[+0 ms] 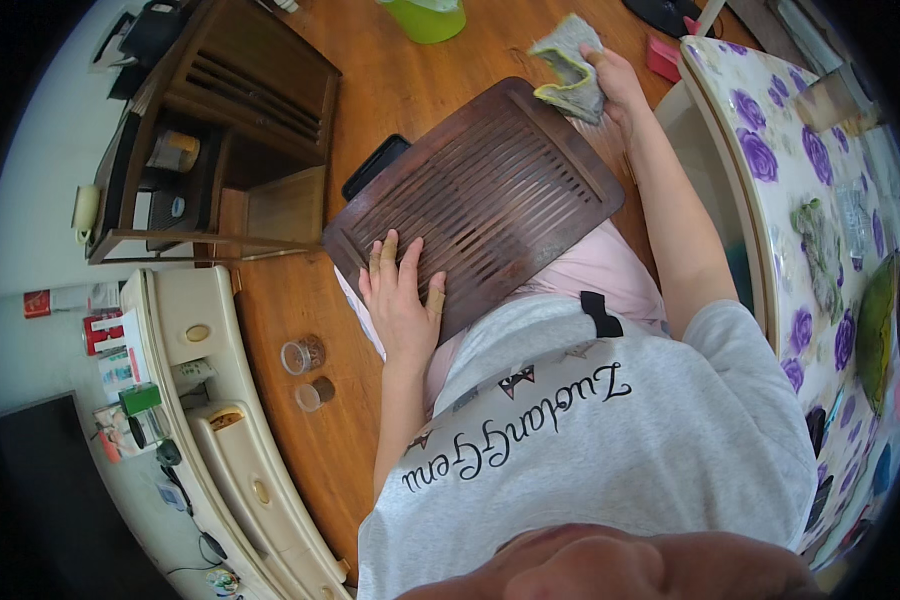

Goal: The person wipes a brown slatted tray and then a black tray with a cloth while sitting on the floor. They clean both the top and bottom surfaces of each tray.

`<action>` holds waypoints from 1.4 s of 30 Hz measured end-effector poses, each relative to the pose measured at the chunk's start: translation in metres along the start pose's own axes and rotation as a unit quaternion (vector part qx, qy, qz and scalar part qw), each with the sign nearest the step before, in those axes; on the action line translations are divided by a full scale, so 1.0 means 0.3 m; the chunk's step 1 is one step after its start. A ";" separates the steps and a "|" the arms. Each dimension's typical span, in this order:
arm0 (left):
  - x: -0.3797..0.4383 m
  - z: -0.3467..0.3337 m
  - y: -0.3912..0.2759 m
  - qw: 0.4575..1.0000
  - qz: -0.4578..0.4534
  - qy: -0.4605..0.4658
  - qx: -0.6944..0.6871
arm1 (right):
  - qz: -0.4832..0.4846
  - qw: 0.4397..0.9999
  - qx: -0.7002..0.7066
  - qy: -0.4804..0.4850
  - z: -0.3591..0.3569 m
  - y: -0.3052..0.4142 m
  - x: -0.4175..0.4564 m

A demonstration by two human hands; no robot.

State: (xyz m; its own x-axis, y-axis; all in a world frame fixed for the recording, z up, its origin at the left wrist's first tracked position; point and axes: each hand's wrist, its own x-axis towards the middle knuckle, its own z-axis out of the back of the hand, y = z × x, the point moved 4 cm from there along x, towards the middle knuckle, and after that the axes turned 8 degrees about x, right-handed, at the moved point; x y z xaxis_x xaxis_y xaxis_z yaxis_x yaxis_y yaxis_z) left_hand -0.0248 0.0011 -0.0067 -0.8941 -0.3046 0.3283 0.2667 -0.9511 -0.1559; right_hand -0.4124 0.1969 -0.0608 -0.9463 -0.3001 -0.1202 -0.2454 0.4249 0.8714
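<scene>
A dark wooden slatted tea tray panel [487, 195] lies tilted across my lap. My left hand [403, 300] rests spread on its near left corner, with what look like tan bandages on some fingers. Beyond the panel's far right corner, my right hand [613, 79] grips a grey cloth [581, 45] with a yellow-green edge. The cloth hangs folded from the fingers, close to the panel's rim. Part of a black tray [375, 165] shows past the panel's far left side.
A dark wooden cabinet [247, 97] with open compartments stands at left. Below it is a cream drawer unit [259, 491], one drawer pulled out. Two clear jars [303, 355] sit on the wooden floor. A flowered table [776, 225] borders the right; a green bin [426, 19] stands ahead.
</scene>
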 end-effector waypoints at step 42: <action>0.010 0.002 -0.003 1.000 0.008 0.013 0.000 | 0.403 0.756 -0.492 0.155 -0.169 0.019 -0.411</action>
State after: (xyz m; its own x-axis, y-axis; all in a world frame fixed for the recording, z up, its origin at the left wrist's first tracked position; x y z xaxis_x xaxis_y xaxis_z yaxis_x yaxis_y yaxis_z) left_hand -0.0274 0.0010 -0.0049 -0.8987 -0.3175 0.3024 0.2805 -0.9464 -0.1602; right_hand -0.2864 0.1931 -0.0168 -0.5727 -0.5323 0.6234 0.8044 -0.2187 0.5523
